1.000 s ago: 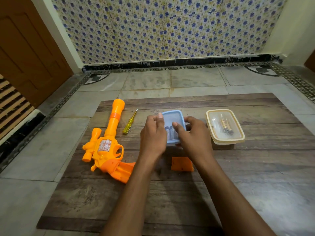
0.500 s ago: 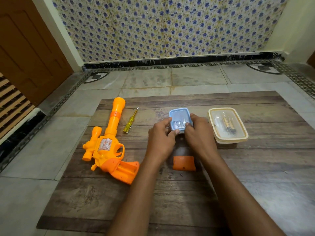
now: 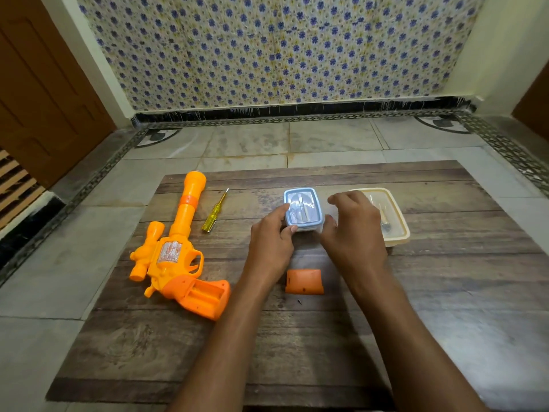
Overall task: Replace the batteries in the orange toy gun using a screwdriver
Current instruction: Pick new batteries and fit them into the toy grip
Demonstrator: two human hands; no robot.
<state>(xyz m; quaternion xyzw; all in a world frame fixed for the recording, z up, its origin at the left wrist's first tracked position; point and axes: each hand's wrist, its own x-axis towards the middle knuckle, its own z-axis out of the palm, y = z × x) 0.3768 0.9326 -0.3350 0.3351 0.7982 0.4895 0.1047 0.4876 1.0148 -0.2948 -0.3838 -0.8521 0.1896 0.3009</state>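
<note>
– What have your hands got hold of?

– My left hand [image 3: 271,236] holds the small clear plastic box with the blue lid [image 3: 302,210]. My thumb is on its near corner and a finger is up along its left side. My right hand [image 3: 353,230] is just beside the box on the right, with the fingers curled loosely over nothing. I can't tell if the thumb touches the box.

– What's in the box?

– Some silvery things, maybe batteries, but the lid is too blurry for me to be sure.

– And around it?

– Near me, between my wrists, lies the flat orange plastic battery cover [image 3: 304,281], with a tiny dark screw [image 3: 299,300] just in front of it. Behind my right hand sits a clear tub with a cream lid [image 3: 392,221]. To the left is the little screwdriver with a see-through yellow handle [image 3: 214,215].

– Where's the toy?

– The orange plastic toy gun [image 3: 175,251] lies flat on the left side of the wooden table [image 3: 445,292], well apart from my hands. Its barrel points away from me, and the slot in its grip is open and faces up.
</note>
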